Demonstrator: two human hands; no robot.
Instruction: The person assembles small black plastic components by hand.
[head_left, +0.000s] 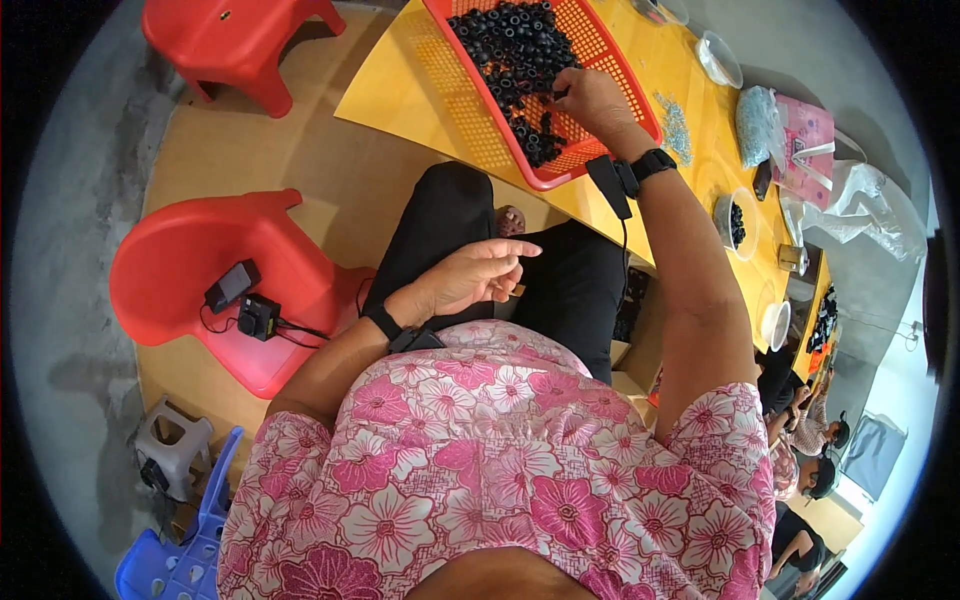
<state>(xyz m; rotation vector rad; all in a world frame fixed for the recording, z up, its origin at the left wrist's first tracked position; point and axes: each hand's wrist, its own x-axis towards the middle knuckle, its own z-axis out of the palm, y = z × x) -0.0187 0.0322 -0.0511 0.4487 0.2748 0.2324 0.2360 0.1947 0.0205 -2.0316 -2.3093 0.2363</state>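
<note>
My right hand (590,100) reaches into a red plastic basket (606,58) on the yellow table. Its thumb and fingers pinch together around a small black ring-shaped part (559,96), partly hidden by the fingertips. Loose black ring-shaped parts (515,45) lie in a heap inside the basket, thick at the far end and sparser near my hand. Above my lap, my left hand (478,275) is apart from the basket. Its index finger stretches out, the other fingers are loosely bent, and nothing shows in it.
The yellow table (385,85) also carries small pale pieces (675,130), a tub of black parts (738,222), other clear tubs and a pink bag (803,150). To my left stands a red chair (190,250) with small black devices on it. Several people are at the far right.
</note>
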